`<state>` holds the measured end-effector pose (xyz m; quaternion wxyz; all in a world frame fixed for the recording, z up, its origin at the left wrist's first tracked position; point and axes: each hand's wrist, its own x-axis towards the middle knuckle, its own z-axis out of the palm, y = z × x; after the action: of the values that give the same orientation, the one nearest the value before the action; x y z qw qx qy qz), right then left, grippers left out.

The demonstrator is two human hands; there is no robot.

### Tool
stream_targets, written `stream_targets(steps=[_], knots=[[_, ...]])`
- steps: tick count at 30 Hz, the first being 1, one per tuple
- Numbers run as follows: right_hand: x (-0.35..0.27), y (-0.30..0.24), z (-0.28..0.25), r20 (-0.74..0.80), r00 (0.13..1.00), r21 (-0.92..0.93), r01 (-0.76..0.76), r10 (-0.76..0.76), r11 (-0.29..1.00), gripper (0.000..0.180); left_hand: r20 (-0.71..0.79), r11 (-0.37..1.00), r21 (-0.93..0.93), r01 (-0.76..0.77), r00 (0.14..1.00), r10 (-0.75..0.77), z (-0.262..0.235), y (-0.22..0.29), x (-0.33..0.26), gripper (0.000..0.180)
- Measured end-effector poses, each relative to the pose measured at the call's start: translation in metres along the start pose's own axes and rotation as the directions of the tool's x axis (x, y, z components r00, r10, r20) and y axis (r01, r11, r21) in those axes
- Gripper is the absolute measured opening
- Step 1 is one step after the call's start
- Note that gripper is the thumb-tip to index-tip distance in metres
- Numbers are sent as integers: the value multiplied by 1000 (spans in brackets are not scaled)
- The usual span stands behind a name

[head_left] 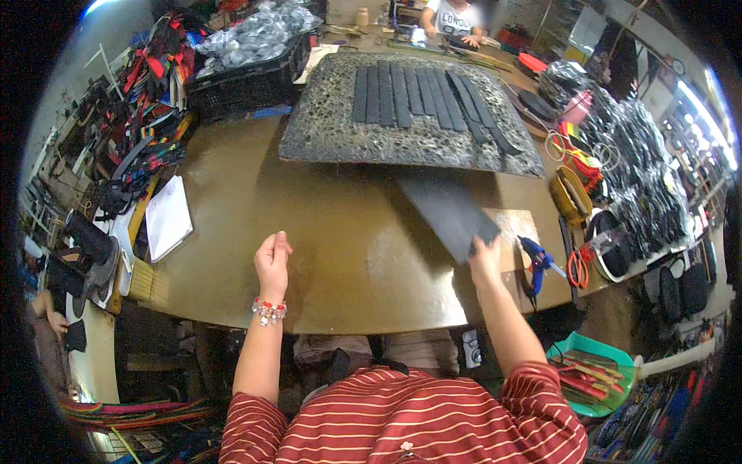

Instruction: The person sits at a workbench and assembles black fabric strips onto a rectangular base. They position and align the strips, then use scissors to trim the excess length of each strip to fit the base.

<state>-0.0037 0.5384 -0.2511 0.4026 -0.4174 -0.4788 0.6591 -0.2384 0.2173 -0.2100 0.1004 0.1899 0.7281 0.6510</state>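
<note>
My right hand [485, 259] grips one corner of a dark, thin rectangular sheet [442, 210], which is slightly blurred and slants over the brown table. Its far end reaches close to the front edge of a speckled grey-black board [325, 131]. Several dark strips [386, 97] lie side by side on that board, the rightmost ones askew. My left hand [272, 259], with a beaded bracelet at the wrist, hovers over the table's front part. Its fingers are curled in, and I see nothing in them.
Right of my right hand lie a blue glue gun [535, 259], orange-handled scissors [578, 267] and a yellow container [570, 193]. White paper [168, 219] rests at the left. A black crate [247, 93] of wrapped items stands behind. Another person [454, 23] sits across the table.
</note>
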Motion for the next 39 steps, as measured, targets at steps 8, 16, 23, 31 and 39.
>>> stream_targets(steps=[8, 16, 23, 31, 39], knots=[[-70, 9, -41, 138, 966, -285, 249, -217, 926, 52, 696, 695, -715, 76, -6, 718, 64, 199, -114, 58], [-61, 20, -22, 229, 919, -443, 393, -322, 806, 52, 565, 486, -563, 669, -118, 817, 142, 259, -158, 71], [-72, 10, -18, 176, 809, -495, 565, -560, 660, 53, 585, 432, -469, 770, -96, 806, 149, 268, -156, 83], [-91, -42, 17, 298, 655, -469, 734, -694, 491, 37, 385, 306, -888, 343, 192, 903, 107, 246, -164, 103], [-132, -106, 101, 541, 315, 90, 900, -779, 427, 18, 337, 275, -930, 244, 268, 903, 62, 207, -163, 110]])
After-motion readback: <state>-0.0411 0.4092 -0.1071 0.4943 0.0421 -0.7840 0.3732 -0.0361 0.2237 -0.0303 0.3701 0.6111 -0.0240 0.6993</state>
